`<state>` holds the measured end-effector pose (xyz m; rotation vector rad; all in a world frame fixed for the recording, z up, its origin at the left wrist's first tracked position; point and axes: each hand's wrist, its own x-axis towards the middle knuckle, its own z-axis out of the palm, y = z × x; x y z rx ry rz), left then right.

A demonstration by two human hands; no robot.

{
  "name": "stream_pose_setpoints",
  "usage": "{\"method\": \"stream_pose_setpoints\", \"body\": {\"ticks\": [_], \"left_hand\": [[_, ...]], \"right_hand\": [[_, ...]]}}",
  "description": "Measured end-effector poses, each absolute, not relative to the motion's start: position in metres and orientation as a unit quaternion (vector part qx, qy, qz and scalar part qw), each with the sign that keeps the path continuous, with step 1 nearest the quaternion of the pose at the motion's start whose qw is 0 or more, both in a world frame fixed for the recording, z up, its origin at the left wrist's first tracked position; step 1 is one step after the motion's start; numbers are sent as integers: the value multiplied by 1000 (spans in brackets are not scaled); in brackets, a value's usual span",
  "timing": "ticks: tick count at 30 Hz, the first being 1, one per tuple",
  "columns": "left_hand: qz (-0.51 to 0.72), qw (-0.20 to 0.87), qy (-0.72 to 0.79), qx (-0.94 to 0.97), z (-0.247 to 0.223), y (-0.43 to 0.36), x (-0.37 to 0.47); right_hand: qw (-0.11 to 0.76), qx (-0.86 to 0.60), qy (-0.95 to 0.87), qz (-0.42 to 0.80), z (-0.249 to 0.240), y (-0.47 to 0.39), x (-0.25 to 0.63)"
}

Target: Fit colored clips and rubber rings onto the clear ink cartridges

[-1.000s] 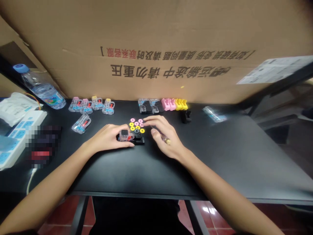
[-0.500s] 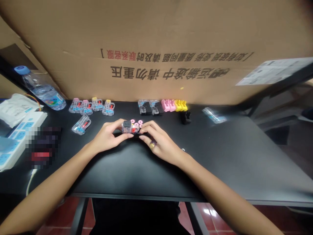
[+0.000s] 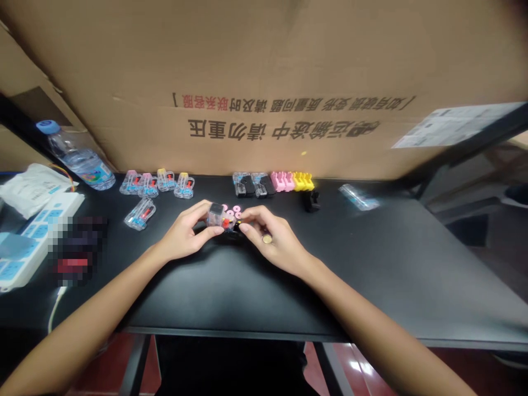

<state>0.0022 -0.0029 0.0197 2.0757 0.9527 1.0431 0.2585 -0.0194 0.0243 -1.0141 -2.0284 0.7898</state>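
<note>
My left hand [image 3: 187, 234] grips a small clear plastic device [image 3: 215, 215] with a dark square cap and a red part, between thumb and fingers. My right hand [image 3: 274, 236], with a ring on one finger, is closed at the device's right end, pinching a small black piece [image 3: 236, 226] that its fingers partly cover. Several pink rings [image 3: 236, 209] lie on the table just behind the device. Farther left are several clear devices [image 3: 148, 185] with pink or yellow tops, and one more clear device [image 3: 141, 213] lies nearer.
Along the back of the black table [image 3: 231, 297] stand black-and-clear units [image 3: 243, 185], pink parts [image 3: 282, 181], yellow parts [image 3: 303, 181] and a black part [image 3: 312, 201]. A bottle [image 3: 82, 159] and power strip [image 3: 41, 236] are left; a clear packet [image 3: 358, 197] is right.
My right fingers have curled in and turned slightly at the device's right end. The device has tilted a little in my left hand. The whole view has shifted slightly.
</note>
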Motion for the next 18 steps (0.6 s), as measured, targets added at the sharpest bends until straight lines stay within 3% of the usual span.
{"method": "stream_pose_setpoints", "body": {"ticks": [18], "left_hand": [[405,205,295,841,26,-5,-2]], "right_hand": [[359,-348,-844,194,26,-20,263]]}}
